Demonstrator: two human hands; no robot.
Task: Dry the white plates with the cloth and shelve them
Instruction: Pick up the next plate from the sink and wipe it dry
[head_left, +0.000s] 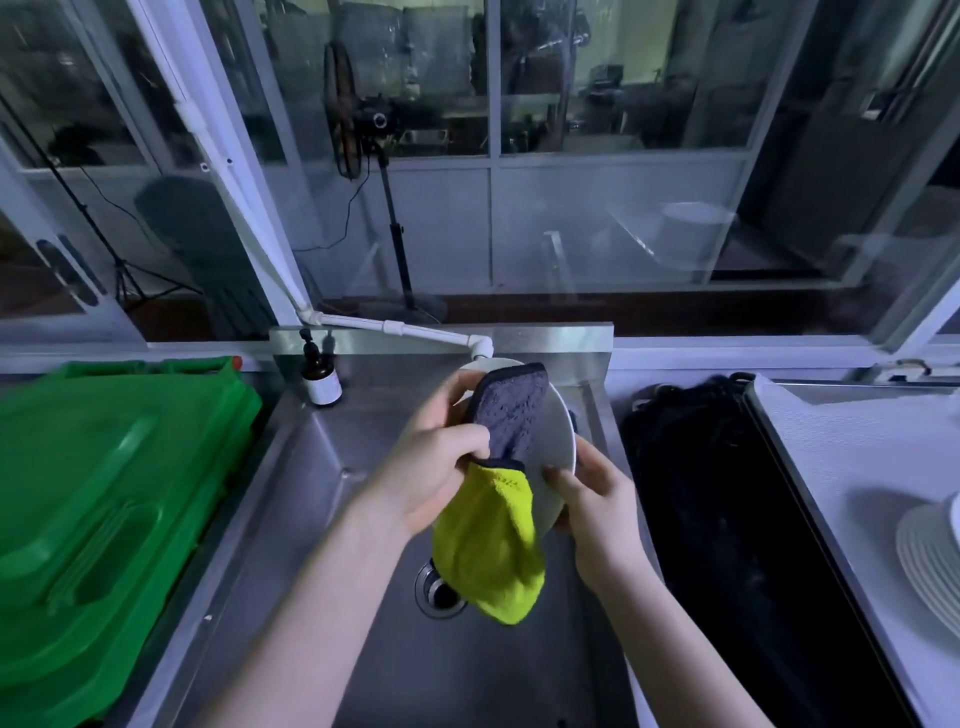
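Note:
A white plate (558, 452) is held on edge above the steel sink (332, 467). My right hand (597, 499) grips its lower right rim. My left hand (431, 462) grips a cloth (493, 545) that is grey on one side and yellow-green on the other. The grey part lies against the plate's face, and the yellow part hangs down over the drain (439, 590). A stack of white plates (930, 556) sits at the far right on a white counter.
Left of the sink stands a green plastic crate (104, 493). A brown pump bottle (321, 382) stands at the sink's back left corner, under a white tap pipe (415, 332). A black mat (727, 519) lies between sink and counter. Windows run behind.

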